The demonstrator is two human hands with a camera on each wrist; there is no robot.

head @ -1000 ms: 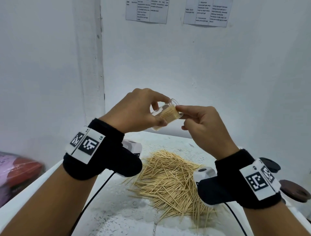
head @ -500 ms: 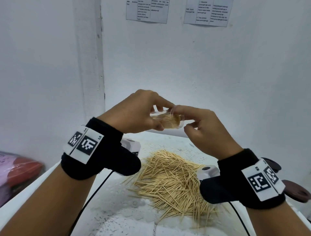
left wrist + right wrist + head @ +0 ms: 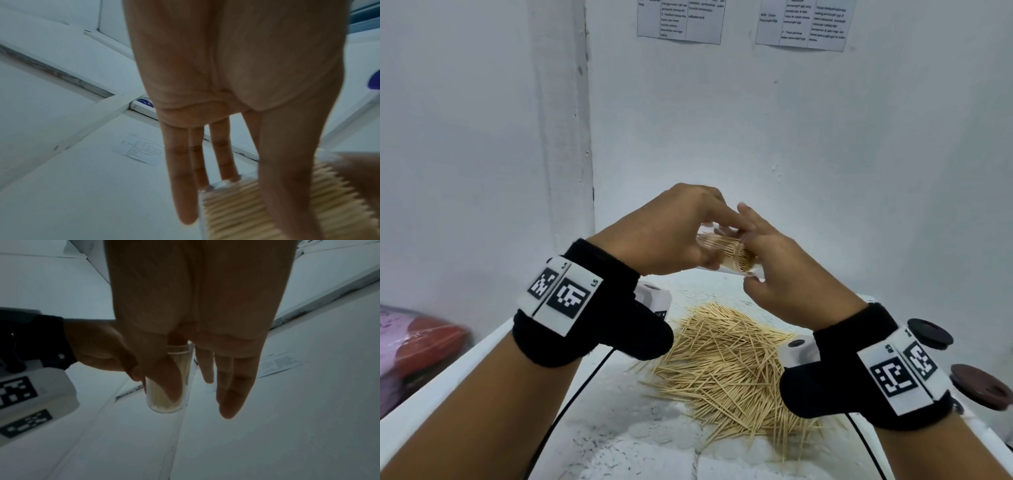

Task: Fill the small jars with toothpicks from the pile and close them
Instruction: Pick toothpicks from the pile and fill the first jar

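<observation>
A small clear jar (image 3: 726,251), packed with toothpicks, lies almost level in the air above the pile. Its open mouth points right and toward me. My left hand (image 3: 719,240) pinches the jar between thumb and fingers. My right hand (image 3: 751,250) is at the jar's mouth with straight fingers touching the rim and toothpick ends, and grips nothing. The left wrist view shows the jar (image 3: 230,211) under the thumb. In the right wrist view the jar (image 3: 185,369) sits beside my straight fingers (image 3: 232,394). The toothpick pile (image 3: 729,359) lies on the white table (image 3: 619,428).
Two dark round lids (image 3: 929,334) (image 3: 983,390) lie at the table's right edge. A pink and red bag (image 3: 410,339) sits off the table to the left. White walls with printed sheets (image 3: 679,20) close the far side.
The jar has tipped from mouth-up to nearly level, mouth toward me. My right fingers went from pinching at the rim to lying straight against the mouth. Both hands stayed above the pile.
</observation>
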